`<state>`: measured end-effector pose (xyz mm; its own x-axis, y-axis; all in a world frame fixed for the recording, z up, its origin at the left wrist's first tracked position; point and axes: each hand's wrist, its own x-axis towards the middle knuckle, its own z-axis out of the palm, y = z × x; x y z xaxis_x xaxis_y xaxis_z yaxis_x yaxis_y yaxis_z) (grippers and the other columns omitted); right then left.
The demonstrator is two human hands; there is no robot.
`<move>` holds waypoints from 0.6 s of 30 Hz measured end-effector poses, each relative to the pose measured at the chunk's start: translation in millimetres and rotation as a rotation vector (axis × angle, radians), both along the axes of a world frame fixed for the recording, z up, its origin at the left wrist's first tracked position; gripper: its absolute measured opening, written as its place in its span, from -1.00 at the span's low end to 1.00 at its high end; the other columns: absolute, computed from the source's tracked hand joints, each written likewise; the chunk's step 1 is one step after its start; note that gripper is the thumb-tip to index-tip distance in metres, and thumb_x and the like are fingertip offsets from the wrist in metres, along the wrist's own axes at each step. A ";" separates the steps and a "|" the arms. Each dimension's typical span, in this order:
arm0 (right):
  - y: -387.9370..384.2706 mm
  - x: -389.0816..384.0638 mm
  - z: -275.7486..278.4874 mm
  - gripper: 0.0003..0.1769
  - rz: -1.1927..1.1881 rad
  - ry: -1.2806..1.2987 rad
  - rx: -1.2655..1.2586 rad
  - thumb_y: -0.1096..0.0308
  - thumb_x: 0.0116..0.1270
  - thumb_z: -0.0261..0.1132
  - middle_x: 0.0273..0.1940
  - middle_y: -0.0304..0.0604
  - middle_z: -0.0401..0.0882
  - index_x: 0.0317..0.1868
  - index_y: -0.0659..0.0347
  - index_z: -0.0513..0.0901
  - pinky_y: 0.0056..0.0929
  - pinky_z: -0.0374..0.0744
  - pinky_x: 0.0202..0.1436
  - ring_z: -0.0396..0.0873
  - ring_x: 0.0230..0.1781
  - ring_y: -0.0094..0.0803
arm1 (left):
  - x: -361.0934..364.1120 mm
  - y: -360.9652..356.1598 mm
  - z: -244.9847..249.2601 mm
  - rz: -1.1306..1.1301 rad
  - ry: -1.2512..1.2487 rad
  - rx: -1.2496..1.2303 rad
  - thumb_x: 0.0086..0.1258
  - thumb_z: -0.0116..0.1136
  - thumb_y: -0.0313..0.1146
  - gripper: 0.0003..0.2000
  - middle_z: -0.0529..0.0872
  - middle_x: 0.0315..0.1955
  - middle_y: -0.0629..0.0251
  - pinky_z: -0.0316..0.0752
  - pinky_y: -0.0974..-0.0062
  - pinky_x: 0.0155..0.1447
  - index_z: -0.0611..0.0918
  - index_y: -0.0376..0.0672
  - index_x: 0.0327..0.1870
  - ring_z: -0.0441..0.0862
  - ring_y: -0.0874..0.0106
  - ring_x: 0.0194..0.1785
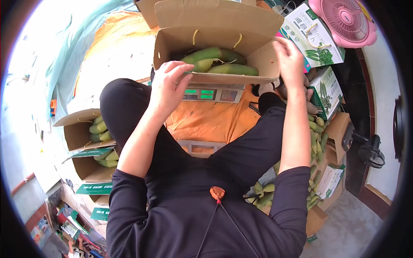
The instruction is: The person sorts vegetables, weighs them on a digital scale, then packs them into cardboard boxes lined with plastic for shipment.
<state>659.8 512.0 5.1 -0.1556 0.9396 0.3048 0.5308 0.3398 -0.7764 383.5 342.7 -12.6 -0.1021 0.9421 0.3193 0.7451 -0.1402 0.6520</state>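
An open cardboard box (pixel 254 79) stands in front of me on a digital scale (pixel 228 95) with lit green displays. Several long green radishes (pixel 234 69) lie inside it, one with a thin pale root. At the box's front left corner, my left hand (pixel 168 88) pinches the top edge between thumb and fingers. My right hand (pixel 290 60) is at the right side wall, its bent fingers closed over the upper edge. Part of that grip is hidden behind the hand. The box's back flap (pixel 219 17) is raised, with two yellow cord handles beneath it.
Orange cloth (pixel 198 118) covers the floor under the scale. On the left, open boxes (pixel 79 129) hold more radishes. A radish pile (pixel 316 137) lies at right, near printed cartons (pixel 327 92), a pink fan (pixel 344 19) and a small black fan (pixel 371 152).
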 end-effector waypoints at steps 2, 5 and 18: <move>3.9 21.6 -7.0 -0.70 -0.067 0.144 -0.091 0.31 0.32 0.28 -0.22 -0.15 0.69 -0.04 0.34 0.62 -0.56 0.55 -0.11 0.61 -0.24 -0.54 | 0.1 0.4 -2.5 -0.002 -0.012 0.064 0.20 0.21 -0.47 -0.83 0.66 -0.23 0.24 0.44 0.30 0.04 0.66 -0.17 -0.17 0.55 0.21 -0.05; 2.4 37.8 -28.9 -0.70 -0.148 0.253 -0.237 0.33 0.34 0.27 -0.17 -0.13 0.67 -0.04 0.40 0.60 -0.57 0.53 -0.06 0.60 -0.19 -0.54 | 0.4 -0.3 -2.7 0.011 0.013 0.028 0.25 0.20 -0.47 -0.81 0.65 -0.15 0.18 0.50 0.38 0.00 0.67 -0.15 -0.12 0.59 0.23 -0.05; -1.7 39.6 -24.0 -0.62 -0.207 0.264 -0.450 0.35 0.33 0.28 -0.09 -0.03 0.64 0.05 0.45 0.54 -0.53 0.50 0.01 0.58 -0.10 -0.49 | 4.4 0.2 -2.8 0.028 0.014 0.032 0.26 0.19 -0.46 -0.82 0.66 -0.14 0.17 0.47 0.37 0.03 0.68 -0.14 -0.13 0.59 0.24 -0.03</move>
